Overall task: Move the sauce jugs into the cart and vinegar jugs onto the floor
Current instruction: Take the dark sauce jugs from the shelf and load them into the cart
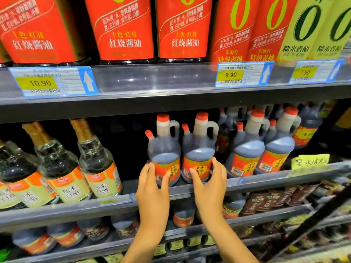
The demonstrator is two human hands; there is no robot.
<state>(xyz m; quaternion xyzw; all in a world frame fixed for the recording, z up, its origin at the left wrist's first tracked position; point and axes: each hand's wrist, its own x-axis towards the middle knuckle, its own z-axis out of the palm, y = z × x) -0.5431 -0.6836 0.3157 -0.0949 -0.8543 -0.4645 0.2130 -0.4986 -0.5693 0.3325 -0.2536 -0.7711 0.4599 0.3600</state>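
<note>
Two dark jugs with red caps, side handles and red-orange labels stand at the front of the middle shelf (114, 204). My left hand (152, 190) wraps the lower body of the left jug (164, 149), thumb across its label. My right hand (209, 185) clasps the lower body of the right jug (199, 147), fingers on both sides. Both jugs stand upright on the shelf. Two more jugs of the same kind (247, 149) (279, 147) stand to the right, with others behind them.
Glass bottles with orange labels (95, 164) lean on the shelf's left part. Large red-labelled bottles (123, 29) fill the shelf above, behind price tags (230, 74). Lower shelves hold more dark jugs (183, 215) and brown packets (266, 202). A yellow handwritten note (309, 161) hangs right.
</note>
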